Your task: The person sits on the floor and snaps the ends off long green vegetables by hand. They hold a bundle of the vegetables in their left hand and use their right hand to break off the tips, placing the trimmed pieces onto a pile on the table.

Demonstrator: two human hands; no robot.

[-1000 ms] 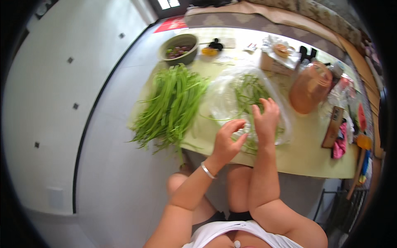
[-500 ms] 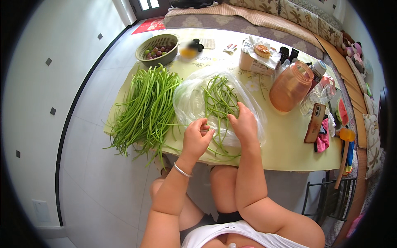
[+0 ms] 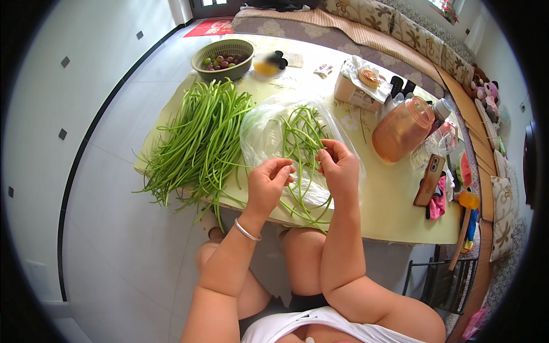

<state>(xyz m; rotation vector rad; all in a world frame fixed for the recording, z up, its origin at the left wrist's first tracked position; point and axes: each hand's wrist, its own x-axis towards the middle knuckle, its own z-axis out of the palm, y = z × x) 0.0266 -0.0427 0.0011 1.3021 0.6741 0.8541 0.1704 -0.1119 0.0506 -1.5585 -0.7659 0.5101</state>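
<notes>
A large heap of long, thin green stems [image 3: 200,137], which look like garlic scapes, lies on the table to the left. Beside it a clear plastic bag [image 3: 257,123] is spread out, with a smaller tangle of green stems [image 3: 303,128] on top. My left hand [image 3: 269,183], with a bangle at the wrist, hovers over the bag's near part. Its thumb and fingertips are pinched together; what they hold is too small to make out. My right hand [image 3: 340,168] is at the right side of the smaller tangle, thumb and forefinger closed on a green stem.
A basket of grapes [image 3: 197,60] stands at the far left. To the right are a box [image 3: 354,94] with a pastry on it, a pink translucent jug [image 3: 400,131], a phone [image 3: 429,180] and a pink cloth [image 3: 437,200]. A patterned sofa [image 3: 400,46] runs behind the table.
My right thumb and forefinger have come together from a looser, spread pose. My left hand stays pinched and has turned slightly. The whole view has shifted a little.
</notes>
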